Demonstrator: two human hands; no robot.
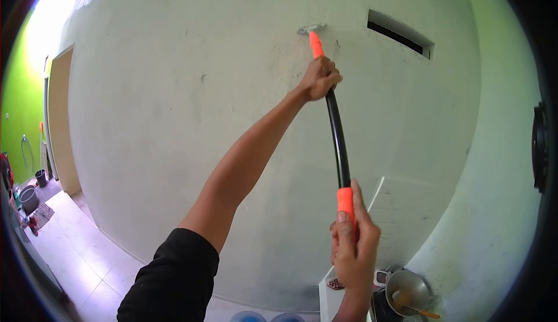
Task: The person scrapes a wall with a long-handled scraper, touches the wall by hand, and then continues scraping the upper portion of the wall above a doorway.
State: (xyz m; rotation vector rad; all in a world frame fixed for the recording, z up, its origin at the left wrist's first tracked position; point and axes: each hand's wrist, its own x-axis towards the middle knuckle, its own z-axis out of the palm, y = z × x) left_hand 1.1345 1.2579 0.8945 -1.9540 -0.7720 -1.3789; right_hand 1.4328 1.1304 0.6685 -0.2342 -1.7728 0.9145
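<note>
Scraping the wall seems the step; left hand and right hand grip the scraper. Steady pressure seems needed next.

The orange-and-black scraper slants up toward the wall.

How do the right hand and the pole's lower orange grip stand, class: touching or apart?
Touching. The head view shows the right hand closed around the lower orange grip, its thumb lying over the front.
</note>
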